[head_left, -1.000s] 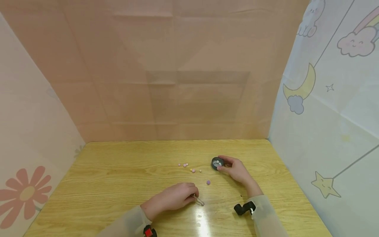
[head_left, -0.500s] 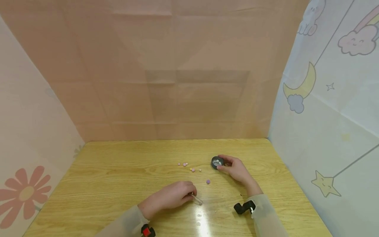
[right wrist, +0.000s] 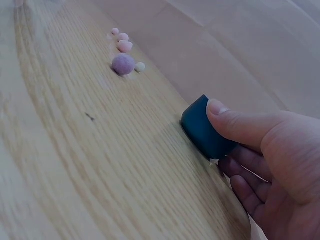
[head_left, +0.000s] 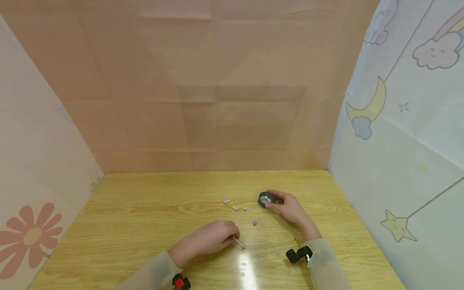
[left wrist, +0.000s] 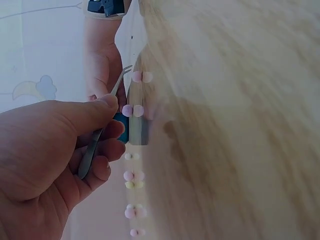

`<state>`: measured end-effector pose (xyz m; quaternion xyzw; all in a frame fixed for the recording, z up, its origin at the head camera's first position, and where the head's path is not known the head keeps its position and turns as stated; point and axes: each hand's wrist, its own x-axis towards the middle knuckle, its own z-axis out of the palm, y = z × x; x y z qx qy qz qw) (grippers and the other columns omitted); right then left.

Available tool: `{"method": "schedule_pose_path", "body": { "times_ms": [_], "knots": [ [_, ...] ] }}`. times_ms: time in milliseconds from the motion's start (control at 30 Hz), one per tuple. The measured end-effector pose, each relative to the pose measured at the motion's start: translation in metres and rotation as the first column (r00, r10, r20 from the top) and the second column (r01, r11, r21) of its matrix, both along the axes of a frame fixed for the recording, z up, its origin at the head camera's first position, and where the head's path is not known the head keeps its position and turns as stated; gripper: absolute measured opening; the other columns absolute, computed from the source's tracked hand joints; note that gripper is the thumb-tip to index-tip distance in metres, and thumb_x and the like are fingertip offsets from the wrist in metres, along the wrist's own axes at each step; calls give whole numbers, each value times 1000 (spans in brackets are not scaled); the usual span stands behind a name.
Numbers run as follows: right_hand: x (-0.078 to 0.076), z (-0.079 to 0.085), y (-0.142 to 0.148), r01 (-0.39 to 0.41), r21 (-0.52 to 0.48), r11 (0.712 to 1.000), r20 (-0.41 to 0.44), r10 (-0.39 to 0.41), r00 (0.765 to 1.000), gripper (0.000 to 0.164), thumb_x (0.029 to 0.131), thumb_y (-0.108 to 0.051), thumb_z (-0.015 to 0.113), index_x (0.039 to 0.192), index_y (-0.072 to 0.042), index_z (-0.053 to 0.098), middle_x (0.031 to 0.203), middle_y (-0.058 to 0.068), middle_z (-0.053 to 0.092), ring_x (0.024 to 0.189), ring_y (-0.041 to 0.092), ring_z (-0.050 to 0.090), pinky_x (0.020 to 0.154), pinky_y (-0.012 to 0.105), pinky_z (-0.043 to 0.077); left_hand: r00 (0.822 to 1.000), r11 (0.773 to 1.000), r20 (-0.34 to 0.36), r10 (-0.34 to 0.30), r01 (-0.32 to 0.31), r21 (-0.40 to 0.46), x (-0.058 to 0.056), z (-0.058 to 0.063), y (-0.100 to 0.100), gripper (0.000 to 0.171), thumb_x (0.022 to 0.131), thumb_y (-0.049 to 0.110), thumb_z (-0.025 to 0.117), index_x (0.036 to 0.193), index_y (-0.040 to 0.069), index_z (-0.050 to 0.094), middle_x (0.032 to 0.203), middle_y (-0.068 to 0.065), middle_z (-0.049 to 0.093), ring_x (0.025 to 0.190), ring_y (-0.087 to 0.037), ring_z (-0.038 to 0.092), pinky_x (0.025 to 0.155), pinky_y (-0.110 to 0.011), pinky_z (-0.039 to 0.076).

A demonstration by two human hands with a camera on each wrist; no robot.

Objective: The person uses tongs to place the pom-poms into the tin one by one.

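My left hand (head_left: 214, 237) pinches a pair of metal tweezers (head_left: 239, 243) low over the table. In the left wrist view the tweezers' tips stand slightly apart, with a pink ball (left wrist: 137, 76) close by; I cannot tell whether they touch it. A small round dark teal dish (head_left: 260, 203) with a shiny inside stands on the table, holding a pale ball (head_left: 266, 197). My right hand (head_left: 288, 206) grips the dish's right side between thumb and fingers. A purple ball (head_left: 255, 222) lies between the two hands.
Several small pink and pale balls (head_left: 226, 201) lie left of the dish, with a yellow ball (head_left: 233, 207) and a cream ball (head_left: 245, 208) among them. Behind the wooden table (head_left: 152, 201) hangs a plain backdrop (head_left: 203, 133). A patterned wall panel (head_left: 406, 153) flanks the right side.
My left hand and the tweezers have shifted slightly left and away from me. The right hand and the dish stay in place.
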<state>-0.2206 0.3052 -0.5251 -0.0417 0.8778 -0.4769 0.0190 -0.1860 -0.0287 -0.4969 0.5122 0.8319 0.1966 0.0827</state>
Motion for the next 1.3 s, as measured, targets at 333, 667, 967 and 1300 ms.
{"method": "schedule_pose_path", "body": {
  "times_ms": [333, 667, 967, 1300],
  "knots": [
    [1, 1, 2, -6, -9, 1000, 0, 6, 1000, 61, 96, -27, 84, 151, -10, 62, 148, 15, 63, 132, 33, 63, 110, 53, 49, 1000, 999, -1, 28, -28, -29, 4, 8, 0, 7, 101, 13, 77, 108, 15, 79, 100, 8, 71, 90, 5, 61, 77, -13, 52],
    [2, 0, 2, -8, -10, 1000, 0, 8, 1000, 60, 97, -28, 84, 150, -11, 63, 148, 14, 64, 130, 33, 63, 109, 53, 50, 999, 999, -5, 31, -32, -35, 3, 7, -2, 7, 100, 11, 78, 106, 14, 79, 99, 8, 70, 89, 4, 61, 77, -12, 51],
    [1, -1, 2, -14, -6, 1000, -19, 14, 1000, 59, 96, -28, 85, 149, -11, 65, 144, 12, 67, 126, 30, 66, 108, 54, 51, 999, 999, 16, 36, -36, -12, 2, 9, -7, 5, 101, 11, 77, 105, 13, 79, 100, 6, 71, 89, 3, 61, 77, -14, 52],
    [0, -2, 2, -8, -1, 1000, -17, 8, 1000, 60, 96, -28, 85, 150, -11, 64, 145, 12, 66, 127, 31, 65, 108, 53, 51, 999, 999, 35, 30, -31, 7, -2, 1, -10, 5, 99, 12, 78, 99, 16, 76, 96, 10, 70, 88, 4, 60, 79, -14, 52]
  ]
}}
